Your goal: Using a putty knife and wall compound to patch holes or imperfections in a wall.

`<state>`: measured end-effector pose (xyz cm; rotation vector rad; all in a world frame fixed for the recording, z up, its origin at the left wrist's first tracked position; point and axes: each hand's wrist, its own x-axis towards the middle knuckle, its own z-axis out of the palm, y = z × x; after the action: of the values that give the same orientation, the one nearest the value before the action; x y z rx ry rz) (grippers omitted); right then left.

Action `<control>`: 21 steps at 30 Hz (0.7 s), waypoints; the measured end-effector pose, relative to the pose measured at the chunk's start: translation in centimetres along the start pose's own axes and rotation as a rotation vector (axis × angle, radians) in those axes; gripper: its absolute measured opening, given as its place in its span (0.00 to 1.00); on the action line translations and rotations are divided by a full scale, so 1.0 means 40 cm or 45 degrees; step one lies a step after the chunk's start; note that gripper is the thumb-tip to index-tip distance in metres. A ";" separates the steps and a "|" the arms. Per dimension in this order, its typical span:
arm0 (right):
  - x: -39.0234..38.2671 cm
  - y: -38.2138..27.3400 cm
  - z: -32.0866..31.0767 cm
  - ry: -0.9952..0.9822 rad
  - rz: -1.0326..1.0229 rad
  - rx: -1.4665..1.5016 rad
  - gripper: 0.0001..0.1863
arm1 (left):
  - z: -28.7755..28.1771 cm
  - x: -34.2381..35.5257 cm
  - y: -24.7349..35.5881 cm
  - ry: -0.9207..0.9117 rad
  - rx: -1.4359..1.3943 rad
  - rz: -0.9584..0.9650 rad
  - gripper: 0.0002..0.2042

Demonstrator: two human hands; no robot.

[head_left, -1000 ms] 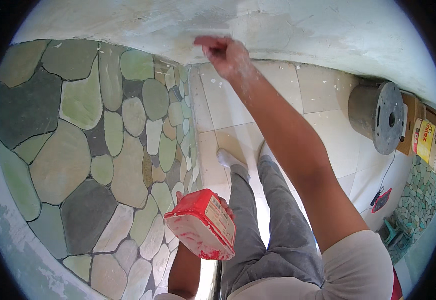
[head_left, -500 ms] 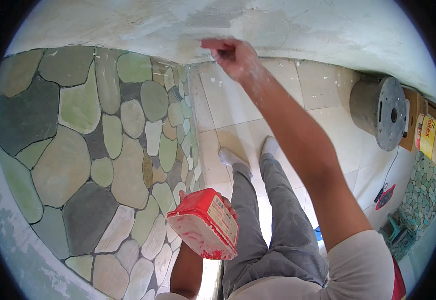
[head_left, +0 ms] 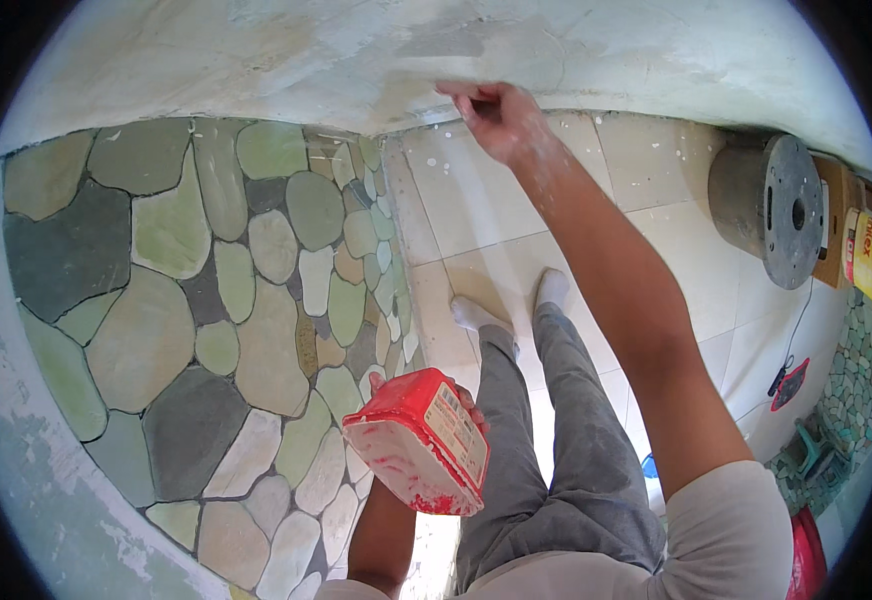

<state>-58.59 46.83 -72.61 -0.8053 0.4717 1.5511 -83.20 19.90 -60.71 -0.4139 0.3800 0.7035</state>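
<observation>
My left hand (head_left: 473,408) grips a red plastic tub (head_left: 414,402) in front of my thighs, its fingers showing at the tub's far edges. A pale label covers one side of the tub. The side facing me is coated in whitish paste with red streaks. My right hand (head_left: 501,118) is stretched out to the pale, patchy wall (head_left: 286,70), with the index finger reaching toward its surface and the other fingers curled in. White smears mark that wrist. What the right hand holds, if anything, does not show.
On the left stretches a surface of green, grey and beige stones (head_left: 171,330). I stand in socks on beige floor tiles (head_left: 476,210) spotted with white. A grey spool (head_left: 794,212), a cardboard box (head_left: 832,220), a yellow package (head_left: 864,255) and a green stool-like object (head_left: 818,448) are at right.
My right hand has shifted right along the wall, its forearm following. The whole view has shifted slightly, and the tub remains in my left hand.
</observation>
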 end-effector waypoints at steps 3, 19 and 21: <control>0.026 -0.081 0.075 -0.026 -0.129 0.134 0.10 | -0.006 0.011 -0.024 -0.048 -0.050 -0.054 0.48; -1.020 -0.218 0.026 -0.426 -0.186 -0.507 0.28 | 0.307 -0.084 -0.162 -0.096 0.227 0.145 0.33; -1.122 -0.200 0.067 -0.333 -0.293 -0.507 0.23 | 0.340 -0.088 -0.187 -0.135 0.258 0.155 0.32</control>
<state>-51.71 19.02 -37.03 -0.9055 -0.1248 1.5246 -77.89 19.44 -45.69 -0.1621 0.3742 0.7937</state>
